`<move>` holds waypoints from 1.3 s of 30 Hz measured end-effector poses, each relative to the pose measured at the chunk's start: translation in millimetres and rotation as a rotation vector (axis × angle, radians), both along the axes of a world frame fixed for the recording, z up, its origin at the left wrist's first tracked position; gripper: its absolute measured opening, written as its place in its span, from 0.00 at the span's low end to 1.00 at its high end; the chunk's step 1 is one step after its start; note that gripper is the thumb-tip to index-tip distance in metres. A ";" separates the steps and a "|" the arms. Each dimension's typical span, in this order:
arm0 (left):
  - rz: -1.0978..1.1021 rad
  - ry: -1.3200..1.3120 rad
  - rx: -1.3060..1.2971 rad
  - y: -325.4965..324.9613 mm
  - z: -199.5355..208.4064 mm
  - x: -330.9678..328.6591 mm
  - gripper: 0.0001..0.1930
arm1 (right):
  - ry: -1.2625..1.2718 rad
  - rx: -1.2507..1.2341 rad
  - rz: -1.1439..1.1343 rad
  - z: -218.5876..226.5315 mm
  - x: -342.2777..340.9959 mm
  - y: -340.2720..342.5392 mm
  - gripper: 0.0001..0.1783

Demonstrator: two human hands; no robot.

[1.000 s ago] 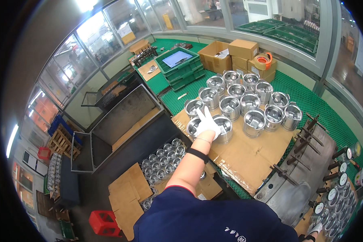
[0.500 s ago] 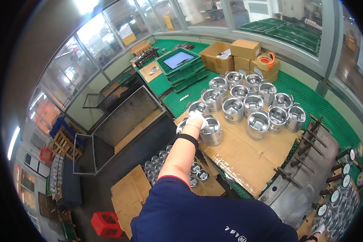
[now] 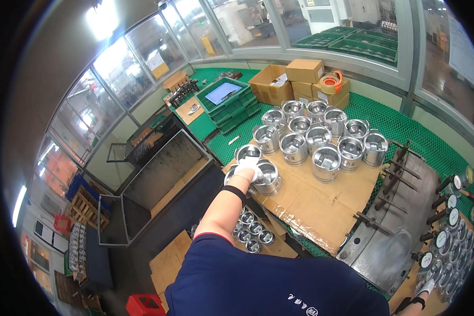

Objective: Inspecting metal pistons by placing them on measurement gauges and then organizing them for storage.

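My left hand [image 3: 248, 169], in a white glove, is stretched over metal pistons at the near left edge of a cardboard sheet [image 3: 313, 216]. A piston [image 3: 268, 179] stands just right of it, another piston [image 3: 247, 152] stands beyond it, and a third is mostly hidden on its left. The glove hides how the fingers lie. Several more pistons [image 3: 326, 162] stand upright in a group to the right. At the lower right, my right hand [image 3: 427, 287], also gloved, is beside a dense batch of pistons [image 3: 450, 271]; its fingers are too small to read.
A metal plate with rods [image 3: 389, 242] lies right of the cardboard, with dial gauges [image 3: 440, 239] along its side. Stacked green crates [image 3: 229, 102] and cardboard boxes [image 3: 305, 71] stand at the back. More pistons [image 3: 254, 229] sit lower, below my left arm. A red stool [image 3: 145, 305] is on the floor.
The view has shifted slightly. My left hand stays among the same pistons at the cardboard's edge. My right hand has come further into view, beside the batch at the lower right.
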State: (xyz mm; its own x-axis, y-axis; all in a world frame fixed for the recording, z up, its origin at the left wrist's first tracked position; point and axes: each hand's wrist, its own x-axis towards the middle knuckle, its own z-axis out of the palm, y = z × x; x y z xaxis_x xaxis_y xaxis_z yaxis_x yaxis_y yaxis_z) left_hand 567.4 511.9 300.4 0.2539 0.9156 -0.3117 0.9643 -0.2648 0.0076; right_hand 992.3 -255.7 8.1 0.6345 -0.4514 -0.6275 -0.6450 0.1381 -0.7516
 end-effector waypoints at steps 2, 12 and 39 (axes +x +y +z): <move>-0.034 0.005 -0.033 -1.3 -0.1 -1.4 0.41 | 0.003 0.001 -0.042 0.7 1.4 -7.8 0.19; -0.390 -0.004 -0.044 -75.3 -17.6 24.9 0.29 | -0.213 0.060 0.065 31.8 -19.6 26.3 0.21; -0.749 -1.244 0.007 -269.5 -11.5 45.1 0.19 | -0.442 0.183 1.036 274.1 -152.9 97.7 0.23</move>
State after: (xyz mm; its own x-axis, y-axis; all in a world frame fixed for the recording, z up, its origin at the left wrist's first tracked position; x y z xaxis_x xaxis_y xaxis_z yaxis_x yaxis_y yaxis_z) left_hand 612.5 242.4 288.9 0.7618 0.4496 0.4664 -0.0271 -0.6972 0.7164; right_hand 839.4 -158.0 282.2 0.8305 0.4933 -0.2586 -0.1960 -0.1757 -0.9647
